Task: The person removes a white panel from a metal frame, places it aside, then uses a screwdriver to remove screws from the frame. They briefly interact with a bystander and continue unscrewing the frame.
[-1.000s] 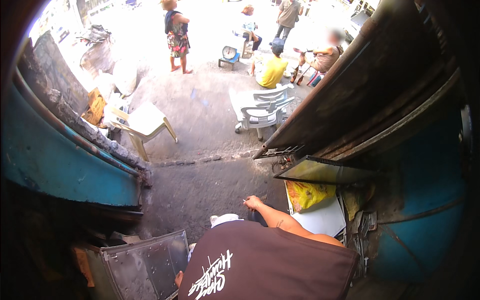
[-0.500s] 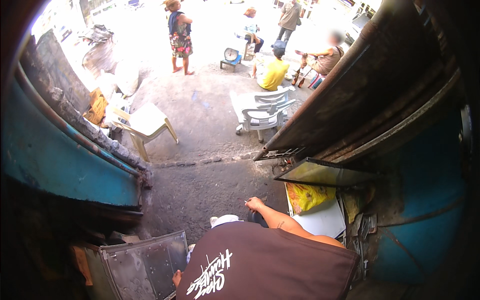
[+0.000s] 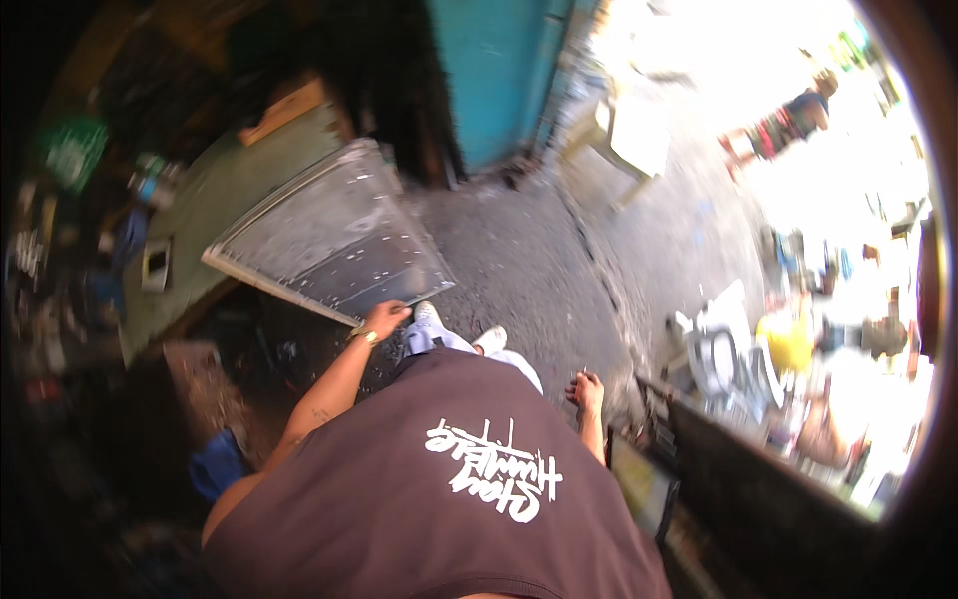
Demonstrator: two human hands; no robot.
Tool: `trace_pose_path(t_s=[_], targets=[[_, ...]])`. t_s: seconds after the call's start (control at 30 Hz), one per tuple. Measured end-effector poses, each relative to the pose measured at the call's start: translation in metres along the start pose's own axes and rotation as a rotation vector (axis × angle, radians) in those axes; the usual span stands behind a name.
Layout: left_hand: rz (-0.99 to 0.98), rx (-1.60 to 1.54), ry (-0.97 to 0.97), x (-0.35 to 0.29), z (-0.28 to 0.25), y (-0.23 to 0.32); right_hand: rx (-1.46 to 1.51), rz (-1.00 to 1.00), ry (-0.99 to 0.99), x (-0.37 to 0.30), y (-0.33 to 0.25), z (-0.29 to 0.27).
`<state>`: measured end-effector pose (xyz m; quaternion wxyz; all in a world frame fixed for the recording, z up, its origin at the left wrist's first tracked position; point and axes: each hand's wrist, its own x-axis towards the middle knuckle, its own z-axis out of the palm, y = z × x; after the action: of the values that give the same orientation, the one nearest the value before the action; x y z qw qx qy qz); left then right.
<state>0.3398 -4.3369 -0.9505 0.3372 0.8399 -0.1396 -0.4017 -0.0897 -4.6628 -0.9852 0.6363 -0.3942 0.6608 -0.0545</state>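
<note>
A flat grey metal panel (image 3: 344, 235) with a pale frame and white specks leans at a slant on my left. My left hand (image 3: 387, 319), a gold-coloured watch on its wrist, is closed at the panel's near edge; blur hides the exact fingertip contact. On the other side of my body, my right hand (image 3: 586, 389) hangs with curled fingers. A thin white stick that looks like a cigarette (image 3: 584, 371) pokes out from them.
Behind the panel stands a greenish table (image 3: 205, 215) amid dark clutter. A teal wall (image 3: 489, 80) rises ahead. Outside are a cream plastic chair (image 3: 639, 150), grey-white chairs (image 3: 733, 349) and a standing person (image 3: 783, 130). A dark metal sheet (image 3: 758, 469) borders the right.
My view has swung to the left, toward the panel and the dark interior, so the street is now at the right. My left hand and its watch show more fully.
</note>
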Motion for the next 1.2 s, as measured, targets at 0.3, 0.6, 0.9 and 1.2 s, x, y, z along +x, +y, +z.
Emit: trace_pose_path(t_s=[0.3, 0.6, 0.9, 1.2], targets=[[0.106, -0.559, -0.099, -0.006, 0.031, 0.123, -0.090, -0.354, -0.672, -0.111, -0.175, 0.198], [0.276, -0.867, 0.109, -0.002, -0.081, 0.184, -0.515, -0.300, -0.339, -0.060, -0.142, 0.141], [0.621, 0.303, 0.863, 0.248, -0.407, 0.093, -0.246, 0.231, 0.197, -0.113, -0.002, 0.017], [0.081, 0.923, 0.395, 0.440, -0.491, -0.037, -0.127, 0.413, 0.311, -0.244, 0.094, 0.080]])
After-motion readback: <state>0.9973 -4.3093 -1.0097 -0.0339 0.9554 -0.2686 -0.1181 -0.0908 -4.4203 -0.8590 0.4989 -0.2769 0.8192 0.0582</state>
